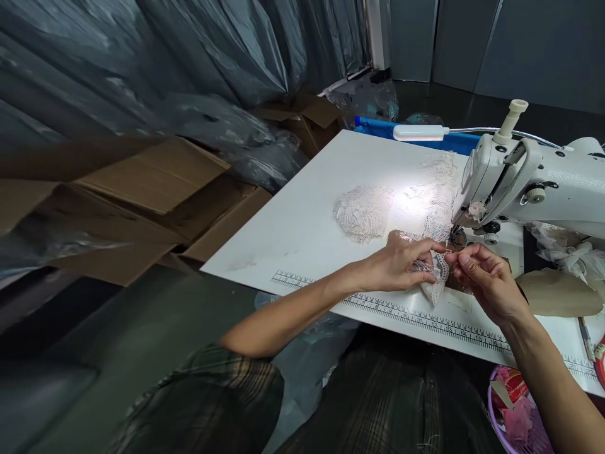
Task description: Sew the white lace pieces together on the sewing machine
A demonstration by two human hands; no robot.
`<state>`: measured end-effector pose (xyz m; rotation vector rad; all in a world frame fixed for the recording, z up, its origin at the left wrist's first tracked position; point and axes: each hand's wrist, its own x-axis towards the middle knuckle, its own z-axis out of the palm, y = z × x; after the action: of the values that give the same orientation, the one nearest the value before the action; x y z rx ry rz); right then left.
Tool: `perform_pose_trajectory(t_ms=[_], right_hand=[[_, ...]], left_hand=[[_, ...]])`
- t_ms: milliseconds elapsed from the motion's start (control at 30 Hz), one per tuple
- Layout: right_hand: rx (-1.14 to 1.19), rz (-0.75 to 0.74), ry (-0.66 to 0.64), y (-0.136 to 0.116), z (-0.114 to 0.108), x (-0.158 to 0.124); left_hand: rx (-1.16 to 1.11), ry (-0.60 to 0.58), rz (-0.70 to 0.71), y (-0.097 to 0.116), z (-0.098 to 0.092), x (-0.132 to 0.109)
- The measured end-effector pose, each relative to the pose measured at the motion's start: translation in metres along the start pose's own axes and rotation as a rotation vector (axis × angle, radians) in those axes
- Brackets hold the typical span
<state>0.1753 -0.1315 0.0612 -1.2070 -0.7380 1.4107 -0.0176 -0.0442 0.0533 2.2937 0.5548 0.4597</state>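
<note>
In the head view my left hand (pixel 401 263) is closed on a strip of white lace (pixel 435 287), whose pointed end hangs below the fingers. Its index finger reaches to a small orange-pink piece (pixel 448 250) just in front of the needle area. My right hand (pixel 489 280) is pinched at the right side of that piece; what lies between its fingertips is too small to make out. Both hands are close under the head of a white sewing machine (pixel 479 183). More lace (pixel 435 195) lies behind my left hand, beside the machine, and a lace pile (pixel 363 213) rests further left.
A printed ruler (pixel 401 313) runs along the front of the white table (pixel 283 221). A lamp (pixel 420 132) lights the lace. Right of my hands lie a tan flat piece (pixel 560 293) and whitish fabric (pixel 562 252). Cardboard boxes (pixel 155 176) stand left; a purple basket (pixel 494 410) sits below.
</note>
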Motion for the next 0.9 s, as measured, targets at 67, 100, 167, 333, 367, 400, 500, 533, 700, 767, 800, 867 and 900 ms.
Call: perform_pose_trajectory(t_ms=[67, 100, 167, 333, 367, 400, 500, 533, 700, 767, 800, 867, 900], right_hand=[[-0.009, -0.009, 0.004, 0.002, 0.005, 0.000], [-0.021, -0.021, 0.004, 0.003, 0.007, 0.000], [-0.051, -0.065, -0.003, 0.004, 0.010, 0.001], [-0.144, -0.207, 0.039, 0.008, 0.016, -0.002], [-0.152, -0.218, 0.065, 0.010, 0.018, -0.006], [-0.149, -0.215, 0.077, 0.012, 0.020, -0.013], [-0.127, -0.101, -0.071, 0.013, 0.025, -0.045], [-0.163, -0.042, -0.193, 0.010, 0.025, -0.057], [-0.767, -0.055, -0.657, -0.002, 0.007, -0.080], [-0.914, -0.320, -0.306, 0.001, -0.004, -0.061], [-0.949, -0.446, -0.167, 0.005, -0.009, -0.050], [-0.949, -0.585, -0.039, 0.013, -0.015, -0.028], [-0.926, -0.584, -0.049, 0.016, -0.016, -0.020]], left_hand=[[0.011, 0.009, 0.009, 0.003, 0.002, 0.000], [-0.015, 0.020, 0.014, 0.004, 0.004, 0.000], [-0.108, 0.056, 0.022, 0.009, 0.007, 0.000], [-0.007, 0.201, 0.174, 0.007, 0.022, 0.000], [0.111, 0.232, 0.233, 0.003, 0.023, 0.000], [0.237, 0.256, 0.285, -0.002, 0.024, 0.001], [0.505, 0.305, 0.297, -0.019, 0.017, 0.002], [0.521, 0.320, 0.244, -0.024, 0.013, 0.002], [0.087, 0.252, -0.019, -0.013, 0.000, -0.002], [-0.094, 0.188, -0.037, 0.000, 0.002, -0.002], [-0.150, 0.165, -0.039, 0.005, 0.004, -0.001], [-0.224, 0.126, -0.037, 0.013, 0.009, 0.001], [-0.254, 0.107, -0.035, 0.014, 0.011, 0.002]])
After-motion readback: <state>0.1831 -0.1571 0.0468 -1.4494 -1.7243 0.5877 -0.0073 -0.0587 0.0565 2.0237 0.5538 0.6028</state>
